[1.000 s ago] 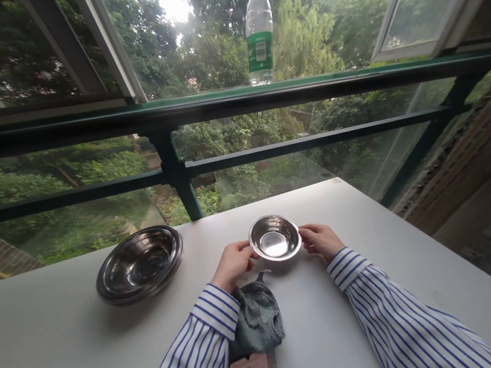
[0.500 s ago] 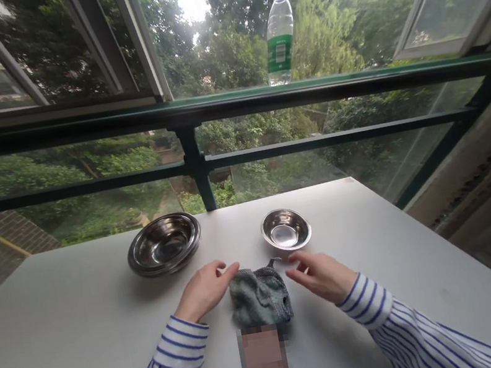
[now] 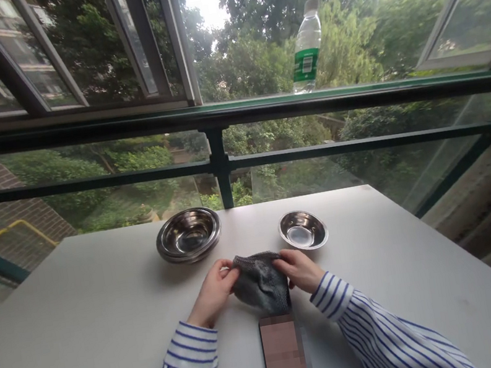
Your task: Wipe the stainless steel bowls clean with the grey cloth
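A grey cloth (image 3: 262,285), crumpled and wrinkled, is in the middle near the front of the white table (image 3: 119,305). My left hand (image 3: 216,289) pinches its upper left corner between thumb and fingers. At the upper right corner, my right hand (image 3: 300,268) grips the cloth in the same way. The top edge stretches between both hands, while the lower part hangs in folds toward the table. Just beyond my right hand stands a small steel bowl (image 3: 303,231). Wider steel bowls (image 3: 189,236), stacked together, stand beyond my left hand.
A pixelated brownish rectangle (image 3: 284,359) lies below the cloth at the front. Behind the table runs a dark green railing (image 3: 123,129), with a capped plastic bottle (image 3: 305,51) standing on it. Open window panes flank the view of trees.
Both hands have closed on the upper corners of the cloth, and its top edge is now lifted and spread. The whole view has shifted, so the bowls and bottle appear farther right.
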Demonstrator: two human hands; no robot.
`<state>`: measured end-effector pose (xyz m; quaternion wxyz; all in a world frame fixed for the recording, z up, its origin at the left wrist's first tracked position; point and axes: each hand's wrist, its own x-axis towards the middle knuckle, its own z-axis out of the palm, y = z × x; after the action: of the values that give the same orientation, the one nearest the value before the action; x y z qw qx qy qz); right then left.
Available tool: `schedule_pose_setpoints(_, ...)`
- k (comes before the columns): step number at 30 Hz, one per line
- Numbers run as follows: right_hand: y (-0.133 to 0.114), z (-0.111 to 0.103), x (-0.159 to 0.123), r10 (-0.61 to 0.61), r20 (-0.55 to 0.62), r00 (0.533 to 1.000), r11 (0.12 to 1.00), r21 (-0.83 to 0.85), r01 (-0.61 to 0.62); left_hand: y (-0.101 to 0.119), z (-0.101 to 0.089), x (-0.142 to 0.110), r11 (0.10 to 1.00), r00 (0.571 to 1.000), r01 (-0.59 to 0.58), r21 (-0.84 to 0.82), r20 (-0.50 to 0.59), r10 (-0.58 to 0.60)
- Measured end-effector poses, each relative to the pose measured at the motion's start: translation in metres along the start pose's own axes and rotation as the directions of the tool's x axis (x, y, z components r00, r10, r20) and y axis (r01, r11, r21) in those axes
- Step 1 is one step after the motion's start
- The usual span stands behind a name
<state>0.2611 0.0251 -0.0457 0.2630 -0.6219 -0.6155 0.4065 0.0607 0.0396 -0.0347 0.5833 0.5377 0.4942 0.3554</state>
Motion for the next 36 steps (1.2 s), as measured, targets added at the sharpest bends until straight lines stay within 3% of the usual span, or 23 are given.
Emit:
schedule_pose_setpoints(5,-0.015,0.012,0.006,0.008,0.104,0.995,0.992,0.127,-0.021,0.002,-0.014,-0.008,0.987,0.992,-0.002,-0.161,-0.128,-0.019)
schedule_pose_setpoints(11,-0.021,0.024,0.008,-0.045,0.141,0.989,0.993,0.115,0.029,0.001,-0.021,-0.018,0.967,0.981,-0.037,-0.252,-0.192,-0.012)
schedule_pose_setpoints(16,-0.030,0.028,0.000,-0.169,0.028,0.985,0.985,-0.040,0.170,-0.007,-0.029,-0.025,0.969,0.972,-0.072,-0.238,-0.236,0.014)
schedule_pose_setpoints(19,-0.041,0.034,-0.004,-0.247,-0.024,0.969,0.959,-0.149,0.240,-0.014,-0.033,-0.028,0.975,0.967,-0.079,-0.206,-0.253,0.024)
schedule_pose_setpoints(23,-0.053,0.046,0.003,-0.279,0.133,0.951,0.923,-0.237,0.304,-0.018,-0.031,-0.030,0.986,0.961,-0.096,-0.139,-0.271,0.055)
schedule_pose_setpoints(26,-0.056,0.049,0.012,-0.261,0.216,0.941,0.909,-0.272,0.315,-0.021,-0.030,-0.031,0.992,0.955,-0.105,-0.062,-0.286,0.083)
schedule_pose_setpoints(29,-0.055,0.044,0.014,-0.227,0.226,0.947,0.896,-0.333,0.294,-0.028,-0.034,-0.030,0.995,0.941,-0.094,0.044,-0.322,0.103)
schedule_pose_setpoints(36,-0.053,0.043,0.003,-0.109,0.295,0.949,0.814,-0.522,0.255,-0.037,-0.046,-0.044,0.944,0.925,0.014,0.331,-0.363,0.114)
